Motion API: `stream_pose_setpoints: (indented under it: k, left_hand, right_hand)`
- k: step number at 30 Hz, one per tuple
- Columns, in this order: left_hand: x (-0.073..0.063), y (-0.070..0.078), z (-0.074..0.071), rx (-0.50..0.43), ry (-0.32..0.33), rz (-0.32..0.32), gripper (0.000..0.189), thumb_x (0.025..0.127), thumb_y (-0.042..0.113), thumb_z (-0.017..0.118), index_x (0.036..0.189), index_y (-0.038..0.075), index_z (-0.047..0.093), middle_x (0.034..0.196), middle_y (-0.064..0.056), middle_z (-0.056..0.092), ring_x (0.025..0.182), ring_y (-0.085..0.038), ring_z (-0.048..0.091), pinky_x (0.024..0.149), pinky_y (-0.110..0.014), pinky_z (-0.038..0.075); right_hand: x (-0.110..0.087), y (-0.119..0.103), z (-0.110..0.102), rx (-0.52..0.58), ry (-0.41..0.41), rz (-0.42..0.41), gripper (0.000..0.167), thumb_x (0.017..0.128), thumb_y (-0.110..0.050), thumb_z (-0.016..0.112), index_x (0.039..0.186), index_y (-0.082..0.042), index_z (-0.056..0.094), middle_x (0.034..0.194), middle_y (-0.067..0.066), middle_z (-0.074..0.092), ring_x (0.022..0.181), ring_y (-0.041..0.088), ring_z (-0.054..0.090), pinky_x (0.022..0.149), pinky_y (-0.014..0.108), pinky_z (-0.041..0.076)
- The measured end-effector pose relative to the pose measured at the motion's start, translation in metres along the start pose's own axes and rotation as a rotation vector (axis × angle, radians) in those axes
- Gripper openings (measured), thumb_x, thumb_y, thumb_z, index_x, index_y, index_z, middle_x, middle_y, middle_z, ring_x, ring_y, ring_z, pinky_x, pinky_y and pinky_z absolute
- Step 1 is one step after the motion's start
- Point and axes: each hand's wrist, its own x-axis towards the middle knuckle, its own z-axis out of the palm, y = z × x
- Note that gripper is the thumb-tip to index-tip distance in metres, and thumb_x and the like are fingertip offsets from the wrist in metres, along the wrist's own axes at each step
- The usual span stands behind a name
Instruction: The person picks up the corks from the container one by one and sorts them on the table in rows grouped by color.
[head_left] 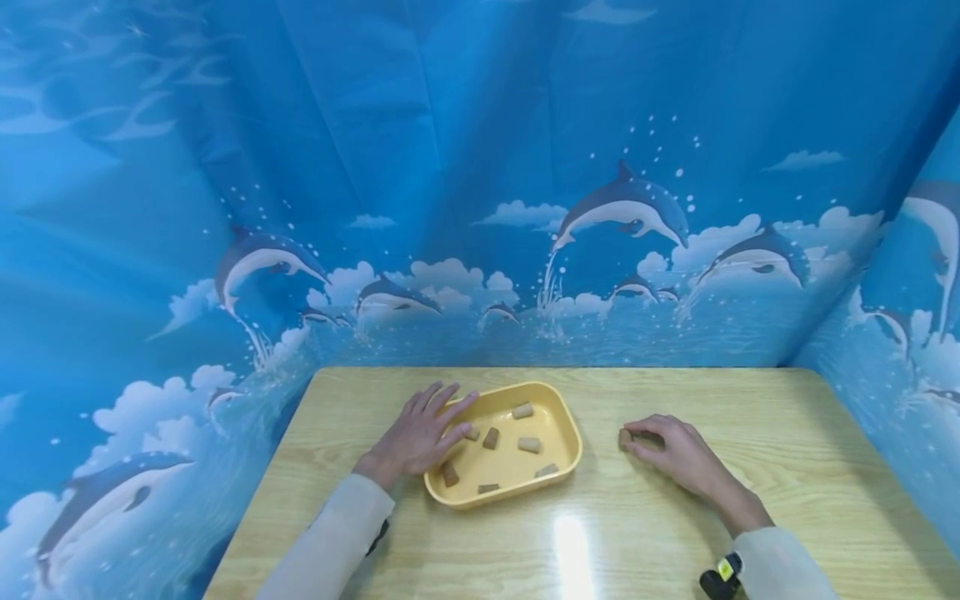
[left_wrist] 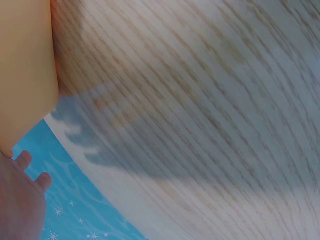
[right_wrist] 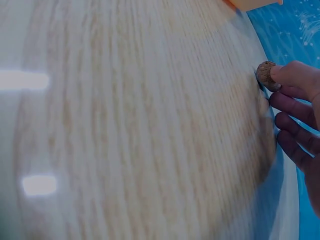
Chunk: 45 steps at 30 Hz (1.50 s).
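A yellow tray (head_left: 504, 493) lies on the table with several tapered corks (head_left: 528, 445) scattered on its bottom. My left hand (head_left: 422, 433) rests at the tray's left rim, fingers spread and fairly straight over its edge. In the left wrist view, part of the left hand (left_wrist: 22, 200) shows beside the tray's wall (left_wrist: 25, 70). To the right of the tray, my right hand (head_left: 675, 450) pinches one cork (right_wrist: 266, 76) between thumb and fingers, low over the table. The other fingers of the right hand (right_wrist: 305, 125) are loosely bent below it.
The light wood table (head_left: 645, 533) ends at a blue curtain (head_left: 480, 167) printed with dolphins, which stands close behind and along both sides. A black wrist strap with a small device (head_left: 722, 577) sits at the right sleeve (head_left: 783, 567).
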Motion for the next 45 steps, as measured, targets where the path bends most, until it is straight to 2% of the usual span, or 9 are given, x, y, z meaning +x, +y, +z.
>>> stream_pose_setpoints:
  k: [8, 20, 30, 45]
  left_hand:
    - [-0.0002, -0.0005, 0.0005, -0.009, 0.003, 0.008, 0.064, 0.117, 0.059, 0.031, 0.175, 0.036, 0.021, 0.182, -0.011, 0.023, 0.169, -0.042, 0.016, 0.135, -0.068, 0.019]
    - [0.0, -0.0004, 0.0001, 0.0, 0.003, 0.009, 0.063, 0.117, 0.058, 0.03, 0.176, 0.036, 0.02, 0.182, -0.012, 0.023, 0.169, -0.043, 0.017, 0.135, -0.067, 0.019]
    - [-0.0006, 0.0003, -0.0008, 0.001, -0.006, 0.004, 0.064, 0.117, 0.059, 0.029, 0.176, 0.037, 0.019, 0.183, -0.01, 0.022, 0.169, -0.042, 0.016, 0.136, -0.066, 0.018]
    - [-0.0009, 0.0006, -0.0018, -0.003, -0.001, 0.005, 0.064, 0.117, 0.06, 0.028, 0.176, 0.036, 0.02, 0.182, -0.01, 0.023, 0.169, -0.042, 0.016, 0.136, -0.066, 0.018]
  right_hand:
    - [-0.0002, -0.0001, 0.0008, -0.005, 0.005, -0.002, 0.037, 0.098, -0.031, 0.084, 0.129, -0.01, 0.079, 0.118, 0.002, 0.078, 0.112, 0.029, 0.073, 0.101, 0.058, 0.061]
    - [-0.0019, 0.0006, 0.0025, -0.008, 0.013, 0.001, 0.035, 0.098, -0.026, 0.084, 0.129, -0.01, 0.079, 0.119, 0.002, 0.077, 0.111, 0.025, 0.072, 0.097, 0.053, 0.062]
    - [-0.0018, 0.003, 0.0046, -0.02, 0.017, 0.004, 0.037, 0.098, -0.027, 0.084, 0.129, -0.009, 0.078, 0.119, 0.003, 0.077, 0.111, 0.026, 0.072, 0.099, 0.056, 0.061]
    - [-0.0026, 0.0024, 0.0053, -0.033, 0.03, -0.016, 0.035, 0.097, -0.02, 0.084, 0.13, -0.01, 0.078, 0.118, 0.001, 0.077, 0.11, 0.026, 0.071, 0.099, 0.056, 0.061]
